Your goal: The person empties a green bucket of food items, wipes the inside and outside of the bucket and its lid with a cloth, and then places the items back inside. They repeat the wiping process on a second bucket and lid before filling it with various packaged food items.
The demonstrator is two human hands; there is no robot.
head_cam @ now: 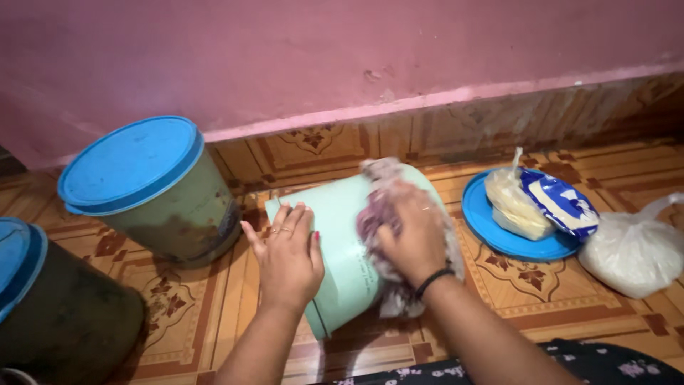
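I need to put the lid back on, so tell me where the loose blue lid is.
In the head view the loose blue lid lies flat on the tiled floor right of the pale green bucket, carrying two food bags, with a white bag at its right.

Two lidded green plastic bins (160,192) (50,314); blue lid (513,239) bearing food bags (531,203); white-filled bag (630,249).

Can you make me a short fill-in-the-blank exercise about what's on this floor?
1. The left hand rests flat on a pale green bucket lying on its ____.
2. The right hand presses a ____ against that bucket.
3. The upright bucket by the wall has a ____ lid.

Missing words: side; cloth; blue
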